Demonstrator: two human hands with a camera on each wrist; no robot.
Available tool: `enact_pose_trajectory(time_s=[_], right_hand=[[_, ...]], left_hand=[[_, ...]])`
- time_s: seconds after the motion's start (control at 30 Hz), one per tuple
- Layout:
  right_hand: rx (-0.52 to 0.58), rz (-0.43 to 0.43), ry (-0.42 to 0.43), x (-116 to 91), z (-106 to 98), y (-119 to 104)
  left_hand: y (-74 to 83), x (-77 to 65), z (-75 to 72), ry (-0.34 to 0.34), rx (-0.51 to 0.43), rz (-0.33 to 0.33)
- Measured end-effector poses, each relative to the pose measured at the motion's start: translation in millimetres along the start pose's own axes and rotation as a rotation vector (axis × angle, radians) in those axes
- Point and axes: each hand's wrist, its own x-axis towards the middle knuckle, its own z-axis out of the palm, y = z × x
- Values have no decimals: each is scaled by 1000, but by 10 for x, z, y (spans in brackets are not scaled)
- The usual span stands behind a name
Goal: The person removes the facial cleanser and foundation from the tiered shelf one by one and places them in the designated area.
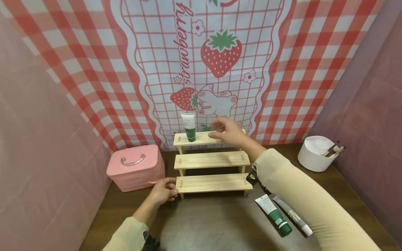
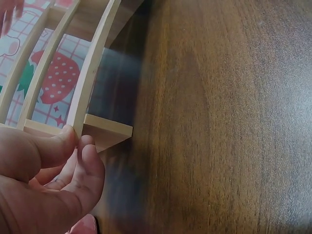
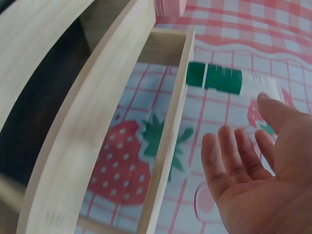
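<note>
A white and green squeeze tube (image 1: 190,128) stands upright on its cap at the left end of the top tier of a wooden three-tier stand (image 1: 211,159). My right hand (image 1: 228,132) hovers over that top tier, right of the tube and apart from it, fingers loosely bent around nothing. In the right wrist view the tube (image 3: 222,78) shows beyond the thumb. My left hand (image 1: 163,191) pinches the left end of the lowest tier; the left wrist view shows thumb and fingers of this hand (image 2: 58,170) on the board's edge.
A pink case (image 1: 135,167) stands left of the stand. On the table's right lie another green and white tube (image 1: 274,214) and a grey tube (image 1: 293,216), near my right sleeve. A white round holder (image 1: 315,153) with several slim items stands at the back right.
</note>
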Motion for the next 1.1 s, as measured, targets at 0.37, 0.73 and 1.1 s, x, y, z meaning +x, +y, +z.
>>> enact_pose_trajectory(time_s=[0.37, 0.73, 1.1], right_hand=[[110, 35, 62, 456, 388, -75], [135, 35, 102, 564, 538, -57], [77, 46, 106, 561, 593, -109]], left_hand=[[34, 9, -20, -16, 17, -13], [21, 25, 14, -17, 17, -6], [29, 14, 11, -15, 11, -6]])
